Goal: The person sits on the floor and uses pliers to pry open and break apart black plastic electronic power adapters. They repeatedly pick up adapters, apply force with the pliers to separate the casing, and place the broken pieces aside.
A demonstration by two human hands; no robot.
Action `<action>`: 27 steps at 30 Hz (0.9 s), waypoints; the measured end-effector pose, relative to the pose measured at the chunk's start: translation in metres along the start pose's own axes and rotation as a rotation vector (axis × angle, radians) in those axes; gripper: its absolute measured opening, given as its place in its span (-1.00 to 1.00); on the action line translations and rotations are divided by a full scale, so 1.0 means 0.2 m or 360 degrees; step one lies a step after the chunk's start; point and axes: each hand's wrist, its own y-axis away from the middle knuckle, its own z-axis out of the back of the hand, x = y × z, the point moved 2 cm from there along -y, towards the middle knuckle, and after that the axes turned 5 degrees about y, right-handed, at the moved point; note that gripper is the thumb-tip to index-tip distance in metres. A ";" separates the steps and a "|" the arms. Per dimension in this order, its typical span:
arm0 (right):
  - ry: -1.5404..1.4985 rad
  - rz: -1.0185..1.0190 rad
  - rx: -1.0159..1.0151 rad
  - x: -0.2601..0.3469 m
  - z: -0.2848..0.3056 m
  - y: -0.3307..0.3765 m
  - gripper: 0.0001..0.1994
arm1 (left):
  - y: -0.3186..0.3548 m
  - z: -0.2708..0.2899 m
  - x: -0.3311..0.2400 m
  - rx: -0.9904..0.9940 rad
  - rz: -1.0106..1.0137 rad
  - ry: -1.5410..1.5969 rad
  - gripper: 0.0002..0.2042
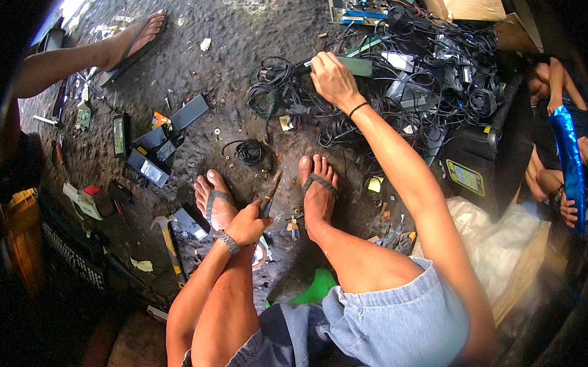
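My left hand (249, 224), with a metal watch band at its wrist, is closed round a slim hand tool (267, 202) with a dark and yellow handle. The tool's narrow brownish end points up and away, between my feet. My right hand (332, 78), wearing a black wristband, reaches to the left edge of a heap of black cables (407, 89). Its fingers are curled down; what they grip is hidden beneath them. A pale cable end shows beside the fingertips, and a grey-green flat adapter (356, 66) lies just right of the hand.
A hammer (170, 249) lies left of my legs. Several black adapter casings (150, 168) and a coiled cable (248, 151) lie on the dirt floor. A circuit board (356, 6) and cardboard box (469, 1) stand beyond. Another person holds a shiny blue strip (568, 167) at right.
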 end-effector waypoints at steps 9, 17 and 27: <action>0.0202 0.0123 -0.0024 -0.03 -0.08 -0.01 -0.40 | -0.03 -0.01 0.05 0.0008 -0.0004 0.0123 -0.55; 0.0297 0.0284 0.0203 0.06 0.14 -0.08 -0.55 | 0.04 0.05 -0.12 0.0030 -0.0062 0.0485 -0.65; 0.0001 -0.0496 0.0820 0.54 0.70 0.44 -0.57 | 0.12 0.09 -0.31 0.0006 -0.0282 0.0681 -0.38</action>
